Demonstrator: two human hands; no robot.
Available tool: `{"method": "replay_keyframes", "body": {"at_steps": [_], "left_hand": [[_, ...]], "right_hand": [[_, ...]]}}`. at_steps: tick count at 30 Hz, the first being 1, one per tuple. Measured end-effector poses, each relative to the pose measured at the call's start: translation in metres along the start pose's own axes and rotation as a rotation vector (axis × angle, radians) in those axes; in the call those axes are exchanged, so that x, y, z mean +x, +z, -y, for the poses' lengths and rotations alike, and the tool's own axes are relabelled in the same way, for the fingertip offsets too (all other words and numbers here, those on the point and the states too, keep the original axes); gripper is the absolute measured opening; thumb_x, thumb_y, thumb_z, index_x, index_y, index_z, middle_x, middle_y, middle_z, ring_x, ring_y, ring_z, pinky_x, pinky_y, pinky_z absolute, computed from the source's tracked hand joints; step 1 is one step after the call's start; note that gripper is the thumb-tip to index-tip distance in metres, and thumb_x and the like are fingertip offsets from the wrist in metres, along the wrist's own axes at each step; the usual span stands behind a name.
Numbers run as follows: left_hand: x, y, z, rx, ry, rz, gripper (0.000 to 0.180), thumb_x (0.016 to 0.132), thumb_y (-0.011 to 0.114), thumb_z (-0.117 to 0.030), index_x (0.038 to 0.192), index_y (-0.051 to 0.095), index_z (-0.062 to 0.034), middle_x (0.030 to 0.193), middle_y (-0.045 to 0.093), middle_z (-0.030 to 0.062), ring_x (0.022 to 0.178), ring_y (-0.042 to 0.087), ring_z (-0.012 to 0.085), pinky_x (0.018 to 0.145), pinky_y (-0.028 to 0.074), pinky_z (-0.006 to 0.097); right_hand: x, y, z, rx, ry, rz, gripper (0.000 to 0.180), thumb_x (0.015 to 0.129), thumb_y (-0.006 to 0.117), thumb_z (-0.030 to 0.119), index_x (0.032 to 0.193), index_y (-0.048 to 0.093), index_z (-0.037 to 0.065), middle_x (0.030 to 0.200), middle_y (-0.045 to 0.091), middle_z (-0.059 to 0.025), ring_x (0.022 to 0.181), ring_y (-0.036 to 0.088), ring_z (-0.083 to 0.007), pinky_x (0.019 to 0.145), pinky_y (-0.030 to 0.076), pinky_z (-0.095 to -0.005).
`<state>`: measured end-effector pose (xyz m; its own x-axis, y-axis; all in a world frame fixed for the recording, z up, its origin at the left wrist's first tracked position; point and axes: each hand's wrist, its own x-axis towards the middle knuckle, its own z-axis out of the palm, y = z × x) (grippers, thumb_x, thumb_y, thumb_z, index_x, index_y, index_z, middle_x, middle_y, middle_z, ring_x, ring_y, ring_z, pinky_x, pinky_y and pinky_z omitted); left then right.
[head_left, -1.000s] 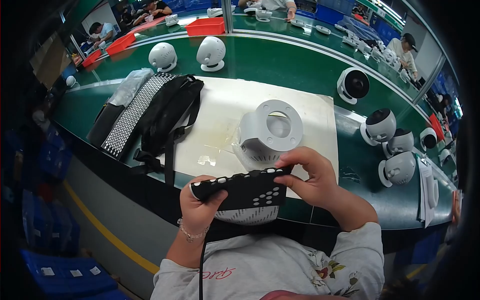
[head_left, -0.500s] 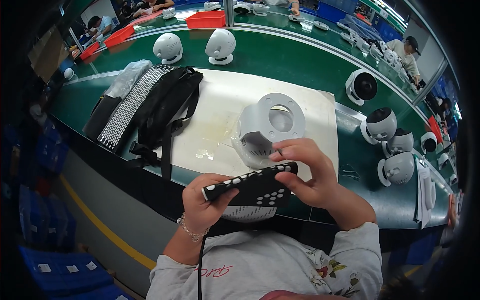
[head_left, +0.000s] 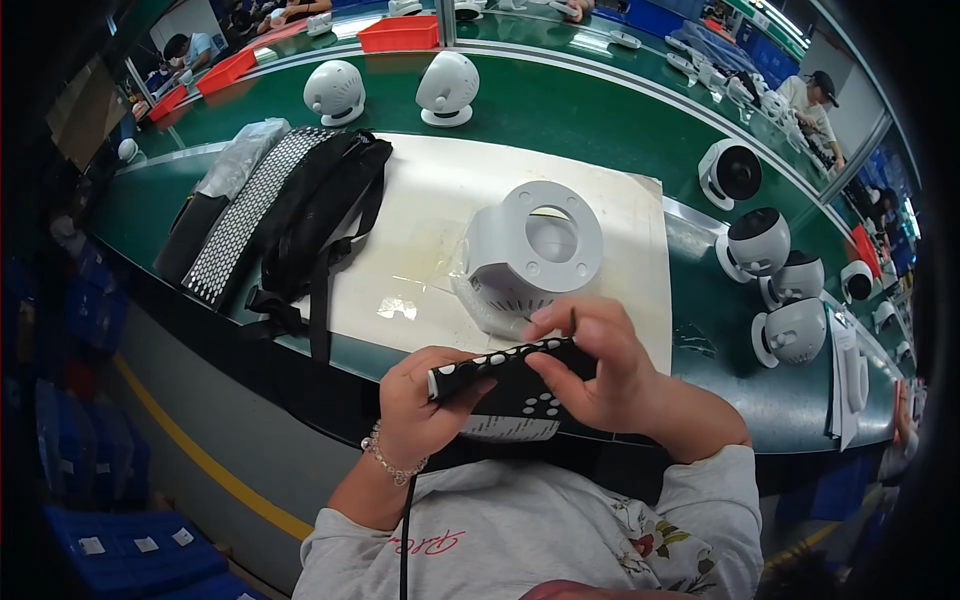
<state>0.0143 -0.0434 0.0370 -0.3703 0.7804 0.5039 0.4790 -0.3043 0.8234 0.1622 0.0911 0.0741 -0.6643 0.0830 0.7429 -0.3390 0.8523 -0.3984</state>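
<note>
My left hand [head_left: 425, 400] grips the left end of a black sheet [head_left: 505, 395] with round white spots, curled along its upper edge. At its right part my right hand [head_left: 605, 365] closes thumb and fingers around the edge. A small dark bit shows by the right fingers; its kind is too small to tell. Just beyond the hands sits a white plastic housing [head_left: 500, 270], its ring-shaped face with a large round opening and small round recesses turned up. Clear bubble wrap [head_left: 480, 310] lies under and around it.
A pale board [head_left: 420, 230] covers the green bench. To the left lie a black strapped bag [head_left: 330, 190] and a white-dotted black sheet [head_left: 260, 200]. White round-headed devices [head_left: 335, 92] stand at the back, with more at right [head_left: 760, 243]. Red trays [head_left: 398, 34] line the far side.
My right hand has moved left along the sheet, and its fingers have drawn in around the edge. The left hand has shifted slightly right with the sheet. The view has shifted slightly.
</note>
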Motion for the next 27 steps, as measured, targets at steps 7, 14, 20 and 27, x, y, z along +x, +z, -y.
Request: {"method": "replay_keyframes", "body": {"at_steps": [7,14,20,27], "left_hand": [[0.003,0.005,0.008,-0.162,-0.300,-0.026,0.017,0.065,0.072,0.002,0.078,0.060,0.0018,0.079,0.063,0.0088,0.066,0.061,0.0171,0.061,0.046,0.025],[0.029,0.012,0.022,-0.011,0.129,0.053,0.016,0.064,0.073,-0.003,0.073,0.061,0.0031,0.130,0.039,0.0263,0.087,0.062,0.0195,0.075,0.047,0.027],[0.032,0.021,0.033,0.003,0.129,0.091,0.018,0.064,0.073,-0.001,0.071,0.057,0.0034,0.128,0.043,0.0241,0.085,0.063,0.0230,0.077,0.047,0.029],[0.025,0.020,0.041,0.024,0.200,0.093,0.019,0.064,0.073,0.001,0.071,0.056,0.0049,0.127,0.045,0.0238,0.060,0.060,0.0160,0.060,0.049,0.025]], "right_hand": [[0.004,-0.016,0.004,0.116,-0.070,0.257,0.049,0.072,0.055,-0.013,0.114,0.037,0.006,0.104,0.046,-0.0145,0.068,0.056,-0.0186,0.057,0.045,-0.0240],[0.036,-0.037,-0.065,0.268,0.393,-0.334,0.077,0.076,0.053,-0.010,0.137,0.012,0.014,0.116,0.038,-0.0151,0.079,0.051,-0.0124,0.067,0.045,-0.0222],[0.040,-0.042,-0.080,0.475,0.660,-0.242,0.079,0.077,0.053,-0.007,0.139,0.010,0.016,0.119,0.035,-0.0146,0.084,0.050,-0.0126,0.075,0.045,-0.0245],[0.024,-0.040,-0.072,0.120,0.441,-0.154,0.072,0.080,0.050,-0.006,0.138,0.013,0.016,0.117,0.044,-0.0164,0.084,0.057,-0.0154,0.076,0.046,-0.0275]]}}
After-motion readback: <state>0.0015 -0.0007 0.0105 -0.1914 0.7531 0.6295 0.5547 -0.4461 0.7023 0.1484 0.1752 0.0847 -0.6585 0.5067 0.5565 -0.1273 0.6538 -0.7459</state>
